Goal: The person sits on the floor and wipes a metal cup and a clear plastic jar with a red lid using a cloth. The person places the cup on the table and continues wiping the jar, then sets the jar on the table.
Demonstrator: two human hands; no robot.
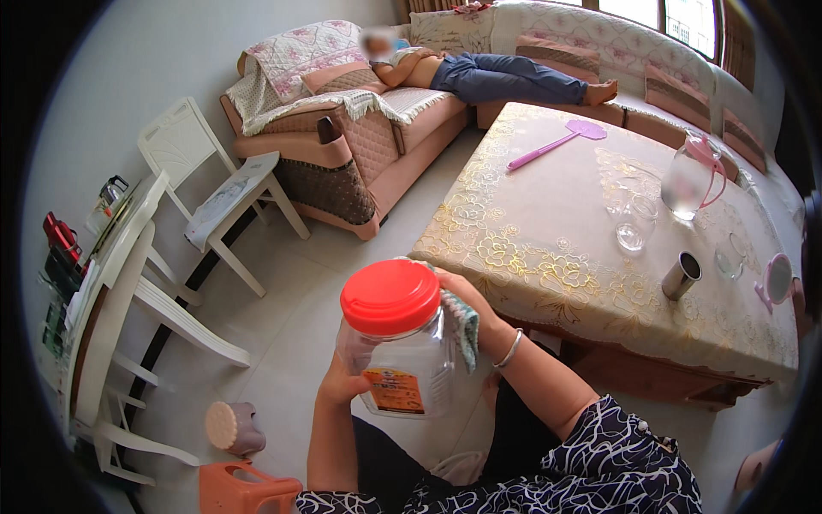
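A clear plastic jar (411, 353) with a red screw lid (390, 297) and an orange label is held up in front of my lap, its lid on. My left hand (343, 380) grips its lower left side, the thumb beside the label. At the upper right side of the jar is my right hand (472, 302), with a green and white cloth (467, 324) between it and the jar; part of that hand is hidden behind the lid. A bracelet circles my right wrist.
The cloth-covered table (546, 225) bears a pink fly swatter (546, 149), a pitcher (690, 177), glasses (630, 234), a metal cup (682, 276) and a small mirror (779, 279). Stools (225, 429) and a white chair (234, 199) stand left. A person (488, 74) lies on the sofa.
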